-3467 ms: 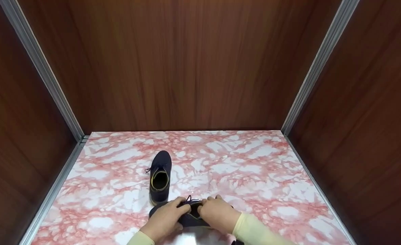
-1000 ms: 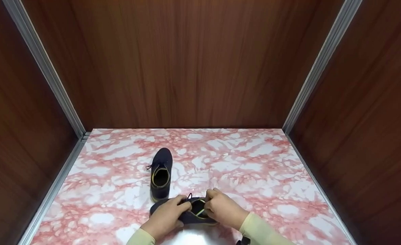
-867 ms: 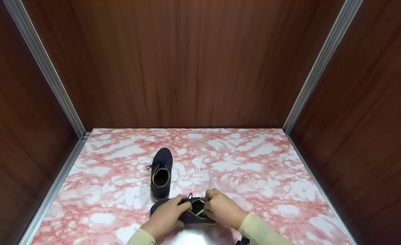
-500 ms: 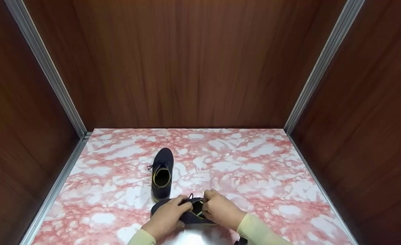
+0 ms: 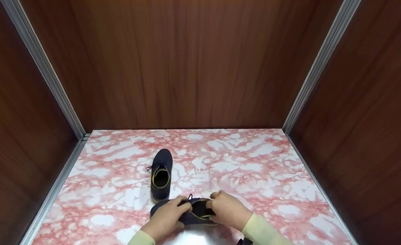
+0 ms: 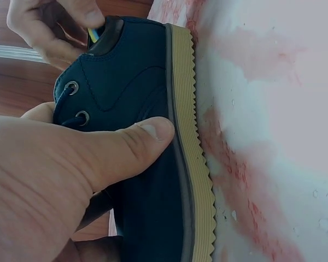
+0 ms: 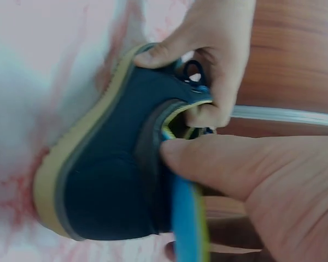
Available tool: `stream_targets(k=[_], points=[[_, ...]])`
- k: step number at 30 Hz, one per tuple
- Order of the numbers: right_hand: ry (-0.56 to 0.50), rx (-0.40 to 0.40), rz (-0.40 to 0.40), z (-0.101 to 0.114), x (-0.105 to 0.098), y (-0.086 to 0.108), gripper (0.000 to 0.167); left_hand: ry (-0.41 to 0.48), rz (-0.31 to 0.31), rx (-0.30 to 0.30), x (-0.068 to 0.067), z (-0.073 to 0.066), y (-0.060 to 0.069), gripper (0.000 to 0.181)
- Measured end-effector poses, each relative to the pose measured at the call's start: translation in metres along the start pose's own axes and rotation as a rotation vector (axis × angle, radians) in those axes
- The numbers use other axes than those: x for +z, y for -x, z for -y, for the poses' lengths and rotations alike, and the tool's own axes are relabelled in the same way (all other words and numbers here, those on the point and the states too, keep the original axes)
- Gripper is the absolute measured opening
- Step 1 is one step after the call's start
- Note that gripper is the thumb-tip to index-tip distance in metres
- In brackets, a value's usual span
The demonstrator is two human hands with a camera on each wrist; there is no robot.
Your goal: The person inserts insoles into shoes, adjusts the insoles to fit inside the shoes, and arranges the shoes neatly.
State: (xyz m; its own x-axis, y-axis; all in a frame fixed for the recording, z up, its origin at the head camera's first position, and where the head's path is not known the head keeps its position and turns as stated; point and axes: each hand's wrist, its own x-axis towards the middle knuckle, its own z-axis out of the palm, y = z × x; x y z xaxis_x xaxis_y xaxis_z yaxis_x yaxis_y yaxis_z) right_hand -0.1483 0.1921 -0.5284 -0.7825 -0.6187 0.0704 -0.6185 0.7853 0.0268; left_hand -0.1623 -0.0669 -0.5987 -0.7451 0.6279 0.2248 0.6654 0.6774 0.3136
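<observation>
A dark navy lace-up shoe [image 5: 195, 221] with a ridged cream sole [image 6: 188, 109] stands sideways near the front of the table. My left hand [image 5: 168, 216] grips its front part, thumb on the side just above the sole, fingers over the laced top and at the opening. At the heel end, my right hand [image 5: 229, 211] pinches a flat blue strip with a yellow-green edge, apparently an insole [image 7: 188, 218], which sticks up out of the shoe's opening. The fingers behind the insole are partly hidden.
A matching shoe [image 5: 161, 194] stands just behind, its toe towards the back wall and its heel close to the held shoe's toe. The red-and-white marbled tabletop [image 5: 254, 166] is enclosed by brown wood-look panels [image 5: 193, 68] with metal corner rails.
My right hand has shifted slightly right and its fingers have spread a little at the heel opening. The light-edged strip seen inside the shoe earlier shows less in the head view. The left hand stays put.
</observation>
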Motion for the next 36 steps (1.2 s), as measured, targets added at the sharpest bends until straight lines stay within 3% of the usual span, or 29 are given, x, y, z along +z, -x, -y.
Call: stream_targets(k=[7, 19, 36], points=[[0.036, -0.045, -0.003, -0.003, -0.006, 0.004, 0.016, 0.011, 0.005, -0.006, 0.001, 0.0, 0.001, 0.054], [0.127, -0.139, -0.085, -0.006, 0.001, 0.004, 0.008, -0.008, -0.007, -0.002, 0.002, -0.001, 0.001, 0.054], [0.118, -0.115, -0.092, -0.002, 0.009, 0.001, 0.006, -0.006, -0.002, -0.004, 0.002, -0.001, 0.001, 0.053]])
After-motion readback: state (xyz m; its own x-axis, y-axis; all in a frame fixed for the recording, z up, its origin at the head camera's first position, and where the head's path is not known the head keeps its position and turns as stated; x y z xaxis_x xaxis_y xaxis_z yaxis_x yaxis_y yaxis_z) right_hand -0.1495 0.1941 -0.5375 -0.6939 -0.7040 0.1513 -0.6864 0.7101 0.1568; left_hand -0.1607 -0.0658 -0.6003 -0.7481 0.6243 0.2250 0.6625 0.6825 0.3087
